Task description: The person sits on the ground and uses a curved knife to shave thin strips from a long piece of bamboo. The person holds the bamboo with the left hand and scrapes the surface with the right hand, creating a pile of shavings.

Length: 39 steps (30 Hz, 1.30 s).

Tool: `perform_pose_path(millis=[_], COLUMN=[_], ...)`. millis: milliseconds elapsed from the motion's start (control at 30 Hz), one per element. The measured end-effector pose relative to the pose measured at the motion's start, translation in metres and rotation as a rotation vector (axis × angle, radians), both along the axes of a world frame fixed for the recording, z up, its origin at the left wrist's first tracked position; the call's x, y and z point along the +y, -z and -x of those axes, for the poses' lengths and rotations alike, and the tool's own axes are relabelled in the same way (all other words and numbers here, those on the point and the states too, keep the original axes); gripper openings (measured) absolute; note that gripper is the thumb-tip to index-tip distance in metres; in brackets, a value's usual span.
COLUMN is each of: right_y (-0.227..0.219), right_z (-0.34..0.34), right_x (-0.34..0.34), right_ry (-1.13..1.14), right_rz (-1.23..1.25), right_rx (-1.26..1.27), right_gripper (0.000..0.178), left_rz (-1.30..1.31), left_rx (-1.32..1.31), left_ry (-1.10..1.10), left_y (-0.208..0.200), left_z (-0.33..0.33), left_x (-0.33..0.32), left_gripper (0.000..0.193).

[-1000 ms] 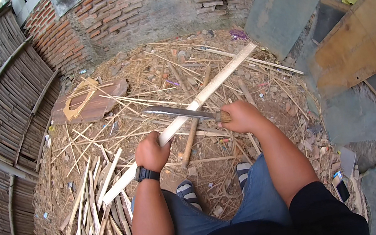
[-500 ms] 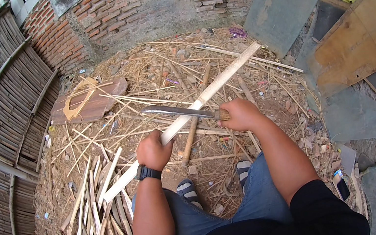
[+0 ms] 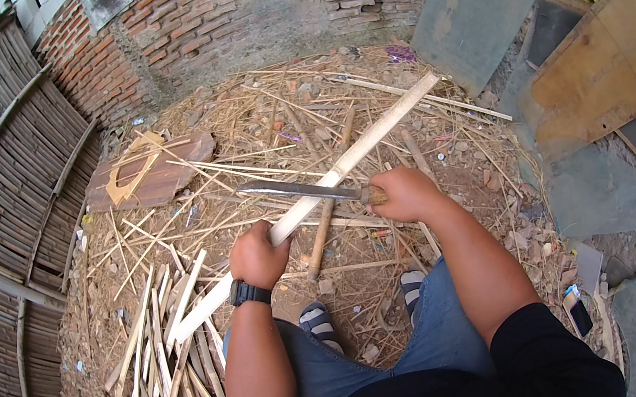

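Note:
A long pale bamboo slat (image 3: 378, 131) runs diagonally from the lower left to the upper right in front of me. My left hand (image 3: 259, 255) is closed around its lower part, with the thumb along the near side. My right hand (image 3: 403, 194) grips the wooden handle of a machete (image 3: 291, 187), whose dark blade points left. The blade passes under the slat and crosses it near the middle; whether its edge touches the wood I cannot tell. Beneath them a round bamboo stick (image 3: 322, 240) lies on the ground.
Split bamboo strips (image 3: 161, 355) are heaped at the lower left. A rusty brown sheet (image 3: 186, 163) lies farther back. A woven bamboo fence (image 3: 4, 184) stands left, a brick wall (image 3: 261, 10) behind. Grey panels (image 3: 473, 17) and a tan board (image 3: 607, 66) lean at the right, near a phone (image 3: 579, 316).
Almost nothing differs. The slat, the machete and both hands have shifted very slightly to the left, with both grips kept.

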State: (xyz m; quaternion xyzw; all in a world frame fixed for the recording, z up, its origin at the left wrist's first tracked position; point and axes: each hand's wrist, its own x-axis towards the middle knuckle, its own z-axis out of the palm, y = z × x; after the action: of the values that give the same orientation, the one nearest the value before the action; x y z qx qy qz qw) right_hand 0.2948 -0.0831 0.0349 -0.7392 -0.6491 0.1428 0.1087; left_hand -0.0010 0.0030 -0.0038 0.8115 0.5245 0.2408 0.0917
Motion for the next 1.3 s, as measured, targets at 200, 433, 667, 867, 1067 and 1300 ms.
perform_pose_path(millis=[200, 433, 667, 867, 1067, 1300], right_y=[0.005, 0.004, 0.010, 0.018, 0.018, 0.015], right_z=[-0.001, -0.002, -0.002, -0.003, 0.005, 0.011], right_x=[0.001, 0.000, 0.001, 0.003, 0.004, 0.005], right_ry=[-0.005, -0.007, -0.027, -0.046, -0.074, -0.104], right_rz=[-0.037, -0.025, -0.083, -0.101, -0.062, 0.018], right_rx=[-0.006, 0.004, 0.011, 0.018, 0.038, 0.015], right_gripper=[0.049, 0.047, 0.041, 0.040, 0.039, 0.044], left_rz=[-0.032, -0.004, 0.018, 0.012, 0.044, 0.063], left_rx=[0.007, 0.035, 0.036, 0.060, 0.087, 0.156], left_ry=[-0.004, -0.014, -0.029, -0.019, 0.026, 0.068], left_y=[0.001, -0.001, -0.002, -0.002, 0.000, 0.003], left_z=[0.000, 0.000, -0.001, -0.001, -0.004, -0.006], left_x=[-0.001, -0.001, -0.002, -0.002, -0.003, -0.005], left_gripper=[0.041, 0.042, 0.032, 0.042, 0.042, 0.040])
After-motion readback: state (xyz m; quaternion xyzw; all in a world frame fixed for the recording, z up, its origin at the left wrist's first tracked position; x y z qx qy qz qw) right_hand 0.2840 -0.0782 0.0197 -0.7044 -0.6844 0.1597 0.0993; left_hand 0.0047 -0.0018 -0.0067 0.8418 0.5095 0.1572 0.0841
